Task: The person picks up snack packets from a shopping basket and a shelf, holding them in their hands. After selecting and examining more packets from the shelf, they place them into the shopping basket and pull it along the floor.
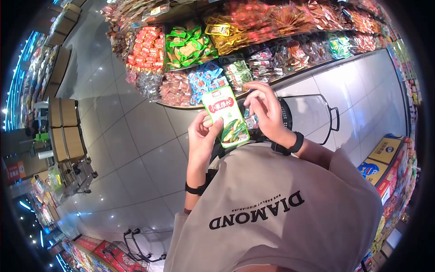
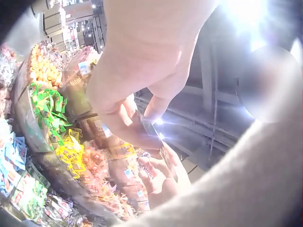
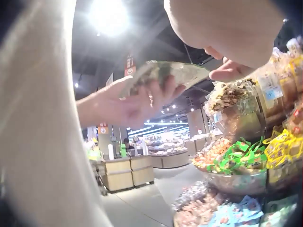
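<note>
the snack display [image 1: 181, 107] curved across the top of the head view. the green-and-white snack packet [image 1: 227, 115] was at mid-frame, off the display, its front unbroken. your right hand [image 1: 268, 113], right of centre, was half relaxed, fingers loosely bent beside the packet with no hold visible; whether they touched it cannot be told. your left hand [image 1: 202, 136], left of centre, pinched its left edge. getting it in hand was done; inspection seemed under way, with setting it down left.
</note>
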`<control>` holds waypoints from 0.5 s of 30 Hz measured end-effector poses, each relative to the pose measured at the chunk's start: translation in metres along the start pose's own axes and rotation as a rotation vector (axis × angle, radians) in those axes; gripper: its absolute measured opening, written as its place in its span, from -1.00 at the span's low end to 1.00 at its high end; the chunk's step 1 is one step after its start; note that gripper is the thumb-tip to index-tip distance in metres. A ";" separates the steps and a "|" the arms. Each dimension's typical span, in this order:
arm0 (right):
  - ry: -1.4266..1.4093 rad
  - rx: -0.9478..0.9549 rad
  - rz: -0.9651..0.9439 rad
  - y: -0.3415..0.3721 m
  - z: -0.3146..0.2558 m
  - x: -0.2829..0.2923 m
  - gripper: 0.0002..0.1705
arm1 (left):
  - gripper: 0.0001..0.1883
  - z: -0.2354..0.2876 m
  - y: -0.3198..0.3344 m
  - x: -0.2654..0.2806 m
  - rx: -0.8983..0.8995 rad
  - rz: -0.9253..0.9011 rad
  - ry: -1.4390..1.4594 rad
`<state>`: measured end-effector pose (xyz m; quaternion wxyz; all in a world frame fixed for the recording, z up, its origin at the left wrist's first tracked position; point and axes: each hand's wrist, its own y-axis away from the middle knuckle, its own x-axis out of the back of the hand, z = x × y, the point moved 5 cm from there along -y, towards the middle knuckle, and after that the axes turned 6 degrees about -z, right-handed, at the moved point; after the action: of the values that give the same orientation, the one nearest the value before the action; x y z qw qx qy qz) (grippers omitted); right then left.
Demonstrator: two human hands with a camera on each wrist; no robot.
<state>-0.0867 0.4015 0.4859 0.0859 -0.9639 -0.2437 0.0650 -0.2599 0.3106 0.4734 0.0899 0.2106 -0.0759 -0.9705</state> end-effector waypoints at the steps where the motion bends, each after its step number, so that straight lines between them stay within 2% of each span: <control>1: 0.014 -0.024 -0.070 0.001 0.004 -0.002 -0.77 | -0.74 -0.002 0.001 -0.001 -0.005 -0.004 -0.024; 2: 0.029 -0.048 -0.139 0.001 0.009 -0.004 -0.76 | -0.74 -0.004 0.001 -0.002 -0.010 -0.010 -0.048; 3: -0.144 -0.334 -0.248 0.007 0.024 -0.010 -0.71 | -0.74 -0.007 0.001 -0.002 -0.015 -0.010 -0.043; 4: -0.238 -0.398 -0.309 0.009 0.021 -0.017 -0.71 | -0.73 -0.012 0.001 -0.003 0.000 -0.014 -0.037; 6: -0.148 -0.444 -0.326 0.015 0.034 -0.017 -0.74 | -0.72 -0.022 -0.001 -0.003 0.011 -0.027 -0.024; 7: -0.179 -0.466 -0.298 0.016 0.036 -0.017 -0.77 | -0.72 -0.028 0.000 0.000 0.047 -0.012 -0.061; 8: -0.165 -0.553 -0.347 0.019 0.041 -0.017 -0.78 | -0.71 -0.034 0.004 0.003 0.088 0.009 -0.094; 12: -0.271 -0.680 -0.403 0.021 0.057 -0.019 -0.76 | -0.72 -0.040 0.011 0.019 0.197 0.047 -0.093; 15: -0.295 -0.748 -0.440 0.019 0.062 -0.024 -0.73 | -0.74 -0.043 0.014 0.028 0.175 0.069 -0.094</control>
<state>-0.1096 0.3815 0.4241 -0.2920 -0.8343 -0.4590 0.0894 -0.2646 0.2863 0.4262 0.1011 0.1691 -0.1716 -0.9653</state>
